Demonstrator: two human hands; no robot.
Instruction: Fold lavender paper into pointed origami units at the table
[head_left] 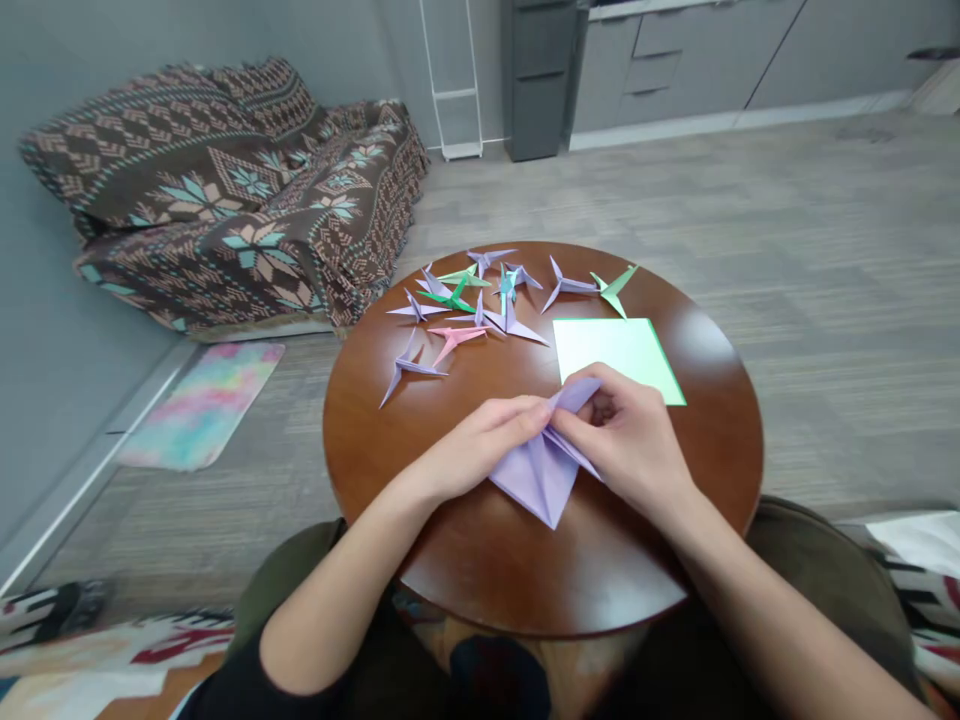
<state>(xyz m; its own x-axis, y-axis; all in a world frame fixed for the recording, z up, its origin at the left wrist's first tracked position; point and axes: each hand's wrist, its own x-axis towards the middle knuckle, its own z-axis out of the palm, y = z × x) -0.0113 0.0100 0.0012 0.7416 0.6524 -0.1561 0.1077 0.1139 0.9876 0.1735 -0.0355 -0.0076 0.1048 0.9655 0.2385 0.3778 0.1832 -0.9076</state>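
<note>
A partly folded sheet of purple origami paper (541, 478) lies near the front of the round wooden table, one corner pointing towards me. My left hand (504, 430) is closed on its upper left side, thumb pressing on the folds. On the upper right, my right hand (626, 425) pinches a raised flap between thumb and fingers; the curled fingertips are partly hidden. Just beyond my right hand rests a stack of light green paper (619, 350).
Several folded paper cranes in purple, green and pink, including a pink crane (456, 338) and a green-winged crane (615, 290), spread over the far left and back of the table (720, 440). A sofa (255, 210) with a patterned cover stands beyond, at left.
</note>
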